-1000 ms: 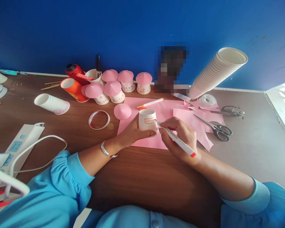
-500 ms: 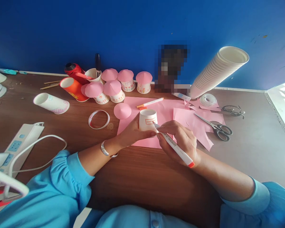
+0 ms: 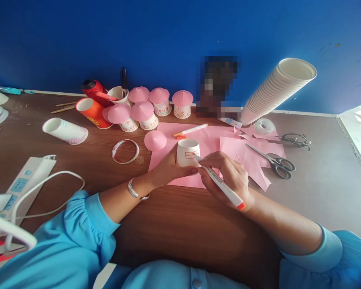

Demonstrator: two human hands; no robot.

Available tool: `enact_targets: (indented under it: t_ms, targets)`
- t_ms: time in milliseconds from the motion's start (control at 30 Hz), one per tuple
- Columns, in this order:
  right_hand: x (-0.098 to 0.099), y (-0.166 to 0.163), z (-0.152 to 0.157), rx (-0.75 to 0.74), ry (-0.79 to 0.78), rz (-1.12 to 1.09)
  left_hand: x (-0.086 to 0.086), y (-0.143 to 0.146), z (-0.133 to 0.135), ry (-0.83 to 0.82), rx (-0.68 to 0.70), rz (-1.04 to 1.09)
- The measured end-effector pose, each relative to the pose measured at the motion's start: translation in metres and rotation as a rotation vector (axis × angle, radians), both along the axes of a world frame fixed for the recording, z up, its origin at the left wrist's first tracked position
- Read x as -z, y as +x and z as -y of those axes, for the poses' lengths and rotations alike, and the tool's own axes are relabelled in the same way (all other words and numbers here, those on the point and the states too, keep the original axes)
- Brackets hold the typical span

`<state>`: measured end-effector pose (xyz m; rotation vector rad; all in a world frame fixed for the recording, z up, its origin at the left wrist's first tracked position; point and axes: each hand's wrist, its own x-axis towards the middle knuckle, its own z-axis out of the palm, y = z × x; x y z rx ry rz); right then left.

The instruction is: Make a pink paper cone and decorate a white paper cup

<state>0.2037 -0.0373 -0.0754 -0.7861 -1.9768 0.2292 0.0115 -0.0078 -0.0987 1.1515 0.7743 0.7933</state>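
My left hand (image 3: 171,166) grips a short white paper cup (image 3: 187,149) from its left side, thumb across the lower front. On the cup's wall is an orange-red rectangle with a line through it. My right hand (image 3: 228,176) pinches a white marker (image 3: 222,186) with an orange-red end band, and its tip touches the cup beside the drawn lines. Pink paper (image 3: 165,180) lies beneath both hands. Just behind the cup rests a second marker (image 3: 191,130) with an orange end. A pink paper cone (image 3: 155,141) sits left of the cup.
Several decorated cups with pink cone tops (image 3: 142,111) stand by the blue wall. At right are scissors (image 3: 281,166), a tall stack of paper cups (image 3: 278,90) and a white ribbon roll (image 3: 264,126). A tape ring (image 3: 125,151) and a power strip (image 3: 21,182) lie left.
The cup has shifted very slightly to the right in my left hand. The marker tip stays at the right part of the rectangle, where the inner line looks a little more drawn.
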Motion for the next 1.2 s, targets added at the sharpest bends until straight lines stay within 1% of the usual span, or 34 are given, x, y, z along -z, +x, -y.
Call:
enact_targets:
  t_ms: [233,467,633,700,800,867,933,1000,1100,1200]
  targets:
    - [-0.001,0.0,0.002,0.01,-0.02,0.022,0.002,-0.001,-0.001,-0.012,-0.006,-0.016]
    - [-0.004,0.0,0.003,-0.021,-0.025,0.021,0.002,-0.001,-0.001,-0.037,-0.01,0.006]
    - [0.0,0.009,0.002,-0.047,0.041,-0.032,0.002,-0.003,-0.001,-0.051,0.031,0.016]
    - [0.005,0.013,-0.001,-0.018,0.011,-0.088,0.004,-0.006,-0.001,-0.054,0.037,0.044]
    - [0.012,0.015,-0.009,0.01,-0.103,-0.175,0.005,-0.01,-0.002,-0.091,0.019,0.089]
    - [0.014,0.014,-0.016,-0.052,-0.141,-0.175,0.005,-0.012,-0.002,-0.124,0.012,0.132]
    - [0.015,0.013,-0.022,-0.136,-0.137,-0.128,0.005,-0.013,-0.003,-0.144,0.016,0.195]
    - [0.016,0.013,-0.026,-0.189,-0.125,-0.073,0.005,-0.014,-0.004,-0.155,0.022,0.256]
    - [0.019,0.015,-0.029,-0.22,-0.129,-0.013,0.006,-0.016,-0.003,-0.173,0.048,0.3]
    - [0.022,0.017,-0.029,-0.247,-0.147,0.015,0.007,-0.018,-0.002,-0.203,0.12,0.326]
